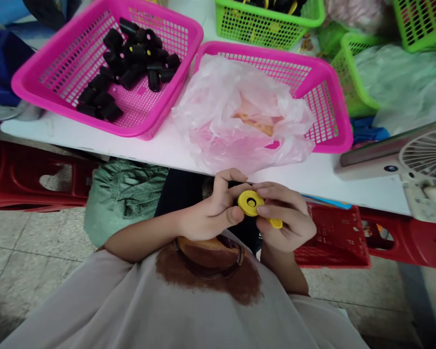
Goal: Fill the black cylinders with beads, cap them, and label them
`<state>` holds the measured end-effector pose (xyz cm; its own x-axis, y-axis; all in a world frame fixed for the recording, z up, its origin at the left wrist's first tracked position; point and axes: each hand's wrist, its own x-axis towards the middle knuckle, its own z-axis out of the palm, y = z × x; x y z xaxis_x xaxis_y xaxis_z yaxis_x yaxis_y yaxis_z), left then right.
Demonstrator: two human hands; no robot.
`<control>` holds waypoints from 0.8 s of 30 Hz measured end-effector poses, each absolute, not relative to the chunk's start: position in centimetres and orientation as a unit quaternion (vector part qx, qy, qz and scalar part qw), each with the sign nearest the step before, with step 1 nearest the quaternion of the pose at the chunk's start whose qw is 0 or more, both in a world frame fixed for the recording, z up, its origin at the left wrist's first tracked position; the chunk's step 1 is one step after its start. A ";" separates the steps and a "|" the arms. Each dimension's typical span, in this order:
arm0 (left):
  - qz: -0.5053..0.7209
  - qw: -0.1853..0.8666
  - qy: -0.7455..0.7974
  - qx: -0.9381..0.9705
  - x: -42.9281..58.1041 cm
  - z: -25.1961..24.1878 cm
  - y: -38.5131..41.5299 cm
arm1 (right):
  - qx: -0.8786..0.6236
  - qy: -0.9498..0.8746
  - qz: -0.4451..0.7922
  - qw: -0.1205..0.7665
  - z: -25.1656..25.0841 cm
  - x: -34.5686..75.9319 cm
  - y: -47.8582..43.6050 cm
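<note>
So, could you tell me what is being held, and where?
A yellow disc, pinched by its rim between the left hand and the right hand.

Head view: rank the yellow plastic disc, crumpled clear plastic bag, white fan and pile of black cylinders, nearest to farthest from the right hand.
1. The yellow plastic disc: pinched by right hand and left hand.
2. The crumpled clear plastic bag: just ahead, on the white table.
3. The white fan: far right.
4. The pile of black cylinders: far left, in the pink basket.

My hands, two: left hand curled, thumb and fingers pinched; right hand likewise (fingertips meeting the left's); forearms bent inward.
</note>
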<state>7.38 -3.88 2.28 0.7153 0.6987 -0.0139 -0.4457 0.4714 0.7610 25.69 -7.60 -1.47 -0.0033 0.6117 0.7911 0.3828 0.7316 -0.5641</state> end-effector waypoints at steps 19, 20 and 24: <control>0.307 0.915 0.257 0.055 9.2 2.8 -4.5 | -0.402 -0.692 0.032 0.598 -1.8 23.3 -7.6; 0.315 0.909 0.270 0.044 9.3 2.9 -4.4 | -0.413 -0.693 0.024 0.590 -1.8 23.3 -7.6; 0.319 0.905 0.281 0.033 9.6 2.9 -4.2 | -0.441 -0.696 0.008 0.567 -1.7 23.4 -7.7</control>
